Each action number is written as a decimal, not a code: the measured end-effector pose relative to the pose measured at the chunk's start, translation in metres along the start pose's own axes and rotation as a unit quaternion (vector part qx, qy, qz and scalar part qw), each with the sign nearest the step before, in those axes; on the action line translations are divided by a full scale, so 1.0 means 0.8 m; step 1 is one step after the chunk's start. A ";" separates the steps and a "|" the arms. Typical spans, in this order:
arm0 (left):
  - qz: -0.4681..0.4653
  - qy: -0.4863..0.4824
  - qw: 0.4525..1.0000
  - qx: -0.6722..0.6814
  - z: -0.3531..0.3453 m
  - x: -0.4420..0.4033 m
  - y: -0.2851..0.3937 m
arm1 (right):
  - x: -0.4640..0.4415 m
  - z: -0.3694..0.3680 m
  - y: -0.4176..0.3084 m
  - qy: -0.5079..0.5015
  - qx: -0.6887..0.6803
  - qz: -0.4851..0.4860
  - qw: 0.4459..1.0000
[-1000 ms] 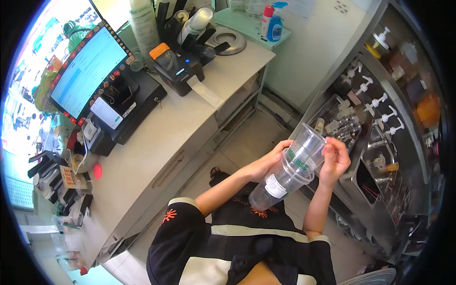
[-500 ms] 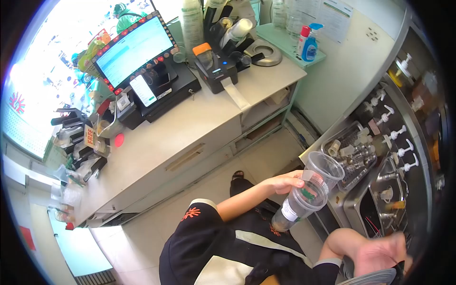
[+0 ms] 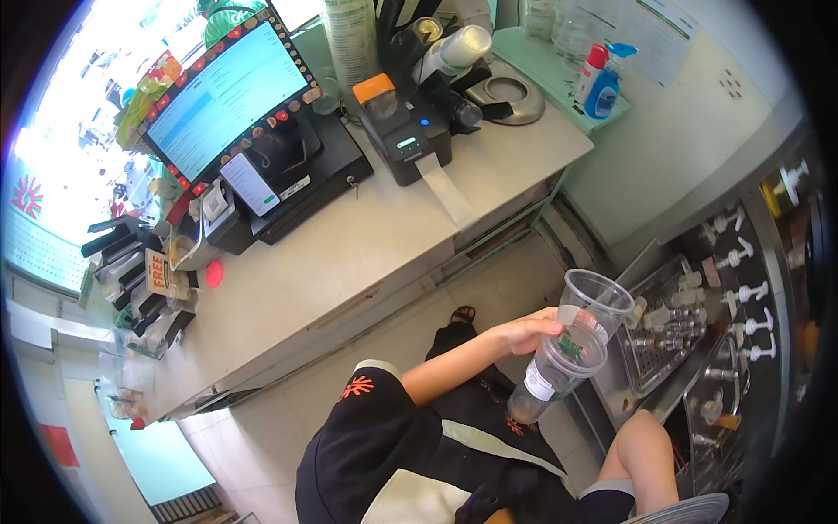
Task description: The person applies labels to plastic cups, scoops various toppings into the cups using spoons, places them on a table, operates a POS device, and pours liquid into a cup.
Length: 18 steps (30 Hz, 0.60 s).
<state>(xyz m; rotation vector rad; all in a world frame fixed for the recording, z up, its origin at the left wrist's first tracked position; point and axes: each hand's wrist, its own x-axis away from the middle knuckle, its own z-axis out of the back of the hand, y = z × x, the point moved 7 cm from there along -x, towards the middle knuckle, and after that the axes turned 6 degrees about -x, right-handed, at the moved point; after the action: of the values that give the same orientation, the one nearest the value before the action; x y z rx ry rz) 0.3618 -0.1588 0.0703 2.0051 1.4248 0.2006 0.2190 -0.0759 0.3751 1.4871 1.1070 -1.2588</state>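
My left hand [image 3: 530, 333] is closed around clear plastic cups, held out in front of my apron. The upper cup [image 3: 608, 293] has its open rim tilted up to the right. A lower cup [image 3: 534, 397] hangs beneath it, tilted, with a white label on its side and a green print near the rim. Only the bent right arm [image 3: 644, 445] shows at the lower right; my right hand is out of sight beyond it. Close to that arm, at the bottom edge, is the rim of a round grey object [image 3: 698, 508].
Along the counter [image 3: 367, 262] stand a monitor [image 3: 229, 98], a phone [image 3: 250, 184] and a label printer [image 3: 406, 131] with a paper strip hanging out. On my right are a metal tray [image 3: 668, 323] of small fittings and several pump dispensers [image 3: 758, 325]. Spray bottles [image 3: 604, 87] sit on the green shelf.
My right hand, blurred over the right side before, has dropped out of view. The left hand still grips the cups. The view has shifted slightly.
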 end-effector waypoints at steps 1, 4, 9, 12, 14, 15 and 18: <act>-0.004 0.003 1.000 0.002 0.012 -0.003 0.016 | 0.001 0.006 0.018 -0.001 0.000 -0.006 1.000; -0.010 0.032 0.999 0.012 0.048 -0.005 0.054 | 0.001 0.026 0.070 0.009 0.002 -0.024 1.000; 0.001 0.055 0.998 -0.020 0.101 -0.006 0.102 | 0.004 0.051 0.136 0.020 -0.002 -0.043 0.999; -0.005 0.065 0.998 -0.015 0.122 -0.008 0.120 | 0.007 0.062 0.165 0.023 0.003 -0.053 0.998; -0.007 0.065 0.998 -0.008 0.131 -0.010 0.127 | 0.009 0.066 0.179 0.024 0.007 -0.059 0.998; -0.007 0.061 0.998 -0.006 0.134 -0.012 0.130 | 0.010 0.069 0.184 0.025 0.008 -0.063 0.998; -0.008 0.054 0.998 0.001 0.141 -0.013 0.135 | 0.011 0.073 0.197 0.029 0.019 -0.072 0.997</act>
<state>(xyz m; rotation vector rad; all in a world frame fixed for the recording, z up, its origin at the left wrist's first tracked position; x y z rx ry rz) 0.4962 -0.2360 0.0498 2.0109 1.5083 0.3053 0.3606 -0.1673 0.3710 1.5032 1.2521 -1.3492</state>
